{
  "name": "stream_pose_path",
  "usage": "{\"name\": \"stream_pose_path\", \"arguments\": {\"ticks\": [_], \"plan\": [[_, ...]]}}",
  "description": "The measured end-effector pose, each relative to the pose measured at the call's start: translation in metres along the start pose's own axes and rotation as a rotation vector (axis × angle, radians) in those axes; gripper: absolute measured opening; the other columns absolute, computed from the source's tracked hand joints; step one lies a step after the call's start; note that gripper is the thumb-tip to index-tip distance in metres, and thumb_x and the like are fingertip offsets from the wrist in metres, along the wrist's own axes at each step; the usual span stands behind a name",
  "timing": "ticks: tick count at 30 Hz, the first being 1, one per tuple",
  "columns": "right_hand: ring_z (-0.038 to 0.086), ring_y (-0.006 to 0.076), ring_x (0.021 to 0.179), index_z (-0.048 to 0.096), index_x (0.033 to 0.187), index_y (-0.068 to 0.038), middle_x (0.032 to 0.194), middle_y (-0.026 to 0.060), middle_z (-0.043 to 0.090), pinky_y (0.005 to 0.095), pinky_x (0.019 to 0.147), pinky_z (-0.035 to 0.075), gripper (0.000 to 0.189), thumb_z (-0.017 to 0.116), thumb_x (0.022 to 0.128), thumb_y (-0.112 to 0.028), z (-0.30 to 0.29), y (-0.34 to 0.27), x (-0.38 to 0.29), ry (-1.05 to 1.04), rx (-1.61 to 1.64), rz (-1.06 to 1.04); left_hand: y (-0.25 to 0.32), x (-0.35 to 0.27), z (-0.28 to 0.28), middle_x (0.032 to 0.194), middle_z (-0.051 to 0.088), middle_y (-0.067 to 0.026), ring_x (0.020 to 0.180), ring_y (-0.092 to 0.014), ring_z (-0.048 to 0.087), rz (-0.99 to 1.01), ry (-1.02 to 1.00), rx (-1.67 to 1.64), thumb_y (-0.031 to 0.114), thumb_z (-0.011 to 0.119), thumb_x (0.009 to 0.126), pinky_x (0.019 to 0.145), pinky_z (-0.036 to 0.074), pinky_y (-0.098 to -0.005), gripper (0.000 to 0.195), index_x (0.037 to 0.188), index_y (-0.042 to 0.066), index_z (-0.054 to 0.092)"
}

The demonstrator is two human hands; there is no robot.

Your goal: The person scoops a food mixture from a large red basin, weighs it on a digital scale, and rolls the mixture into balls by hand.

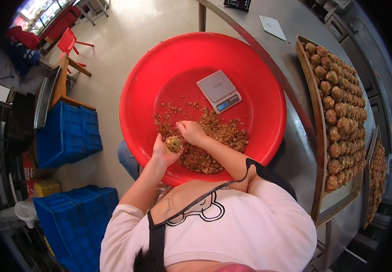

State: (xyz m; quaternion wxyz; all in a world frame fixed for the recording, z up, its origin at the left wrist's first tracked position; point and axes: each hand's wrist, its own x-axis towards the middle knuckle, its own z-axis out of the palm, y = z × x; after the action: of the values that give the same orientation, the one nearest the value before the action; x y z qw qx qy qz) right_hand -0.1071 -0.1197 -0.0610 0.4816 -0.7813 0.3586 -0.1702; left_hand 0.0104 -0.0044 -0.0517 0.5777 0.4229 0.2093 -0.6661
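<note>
A big red plastic basin (pixel 250 68) lies before me, with a crumbly brown mixture (pixel 219 136) spread over the near part of its floor. My left hand (pixel 166 151) is at the basin's near left, palm up, with a round ball of filling (pixel 174 143) resting in it. Just up and to the right, my right hand (pixel 192 132) is over the mixture with its fingers curled together; whether a bit of mixture is between them is hidden. A digital kitchen scale (pixel 219 89) stands in the basin beyond the mixture, nothing on its platform.
On the steel table (pixel 284 57) at the right, a metal tray (pixel 313 98) holds rows of similar balls, with a second filled tray (pixel 369 176) farther right. A white scraper (pixel 272 27) lies near the table's far end. Blue plastic crates (pixel 70 132) and a wooden stool (pixel 61 83) stand at the left.
</note>
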Motion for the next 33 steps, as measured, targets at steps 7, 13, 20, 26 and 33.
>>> {"name": "stream_pose_path", "arguments": {"ticks": [7,13,20,26,33], "plan": [[0.067,0.0341,0.07,0.067,0.077,-0.006,0.077,0.0133,0.067,0.0442,0.064,0.054,0.025,0.068,0.084,-0.03,0.007,-0.035,-0.018,0.216,-0.013,-0.367,-0.003,-0.042,0.028,0.155,0.036,-0.0129,0.143,-0.035,0.034,-0.103,-0.468,0.047,0.076,0.01,0.094,0.117,0.019,-0.0624,0.085,0.147,0.015,0.038],[0.066,0.0352,0.079,0.067,0.08,-0.006,0.077,0.0138,0.067,0.0468,0.083,0.051,0.03,0.068,0.084,-0.036,0.009,-0.041,-0.022,0.172,-0.044,-0.404,-0.003,-0.034,0.033,0.154,0.036,-0.012,0.142,-0.033,0.036,0.007,-0.171,0.005,0.075,0.015,0.095,0.116,0.026,-0.0579,0.082,0.149,0.017,0.036],[0.043,0.0378,0.134,0.065,0.126,-0.009,0.139,0.0202,0.053,0.0547,0.112,0.029,0.041,0.06,0.092,-0.032,0.028,-0.043,-0.027,0.146,-0.164,-0.42,0.002,0.008,-0.003,0.146,0.046,-0.0093,0.132,-0.027,0.047,0.165,-0.327,-0.095,0.05,0.03,0.105,0.109,0.042,-0.047,0.05,0.143,0.02,0.043],[0.058,0.0325,0.11,0.068,0.116,-0.007,0.123,0.0195,0.061,0.046,0.095,0.045,0.033,0.062,0.088,-0.024,0.009,-0.057,-0.031,0.105,-0.05,-0.295,-0.004,-0.007,0.012,0.126,0.059,-0.0035,0.115,-0.024,0.058,0.167,-0.101,0.08,0.051,0.035,0.104,0.095,0.05,-0.0444,0.043,0.126,0.019,0.054],[0.069,0.0323,0.087,0.071,0.104,-0.005,0.093,0.0157,0.072,0.0442,0.079,0.053,0.026,0.057,0.09,-0.023,0.0,-0.02,-0.003,0.0,0.085,0.08,0.008,0.004,-0.008,0.094,0.063,-0.001,0.078,-0.016,0.061,-0.068,-0.144,0.059,0.06,0.035,0.1,0.064,0.049,-0.0316,0.05,0.111,0.018,0.059]]}}
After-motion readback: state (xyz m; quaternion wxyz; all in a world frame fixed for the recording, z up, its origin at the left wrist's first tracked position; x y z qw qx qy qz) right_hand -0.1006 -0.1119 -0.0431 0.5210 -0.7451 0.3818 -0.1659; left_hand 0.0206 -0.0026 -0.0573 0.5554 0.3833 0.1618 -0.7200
